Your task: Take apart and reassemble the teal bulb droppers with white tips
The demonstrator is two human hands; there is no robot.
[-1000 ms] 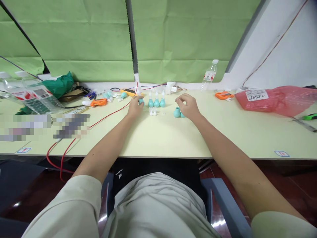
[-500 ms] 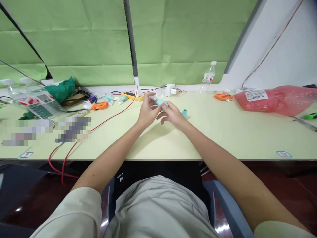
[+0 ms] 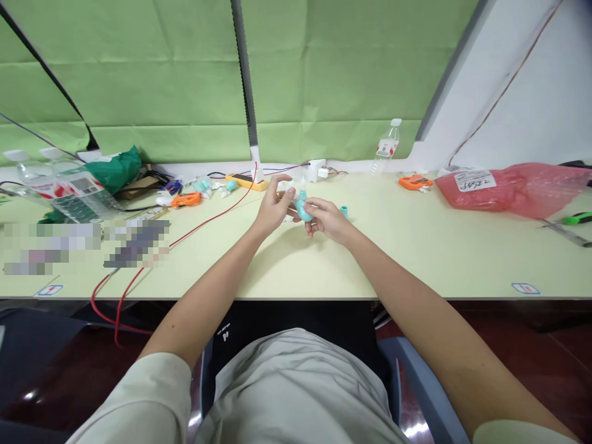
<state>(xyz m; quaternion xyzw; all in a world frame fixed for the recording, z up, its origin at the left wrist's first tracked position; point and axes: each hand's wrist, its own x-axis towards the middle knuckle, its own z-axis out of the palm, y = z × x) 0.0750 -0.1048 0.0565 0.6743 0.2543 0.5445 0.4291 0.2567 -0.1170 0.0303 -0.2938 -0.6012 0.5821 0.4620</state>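
Note:
A turquoise bulb syringe [image 3: 304,211] with a narrow translucent tip stands nearly upright above the table, tip toward the wall. My right hand [image 3: 326,221] is closed around the bulb from the right, thumb on its near side. To the left, my left hand [image 3: 274,209] is held close to the bulb with thumb and forefinger apart; its lower fingers are partly hidden. Something whitish shows by the left palm, too small to make out. A small turquoise cap-like piece [image 3: 344,211] sits on the table just beyond my right hand.
Along the back lie a yellow meter [image 3: 247,180], a white plug adapter [image 3: 317,170] and small plastic bags [image 3: 203,186]. Orange tools [image 3: 186,199] lie left and right. A bottle [image 3: 387,148] and red bag [image 3: 490,191] stand right; packed bottles [image 3: 69,188] left. A red cable [image 3: 210,216] crosses the table.
The bulb syringe has turned from lying slanted between both hands to nearly upright in my right hand. My left fingers have come away from its tip and spread apart.

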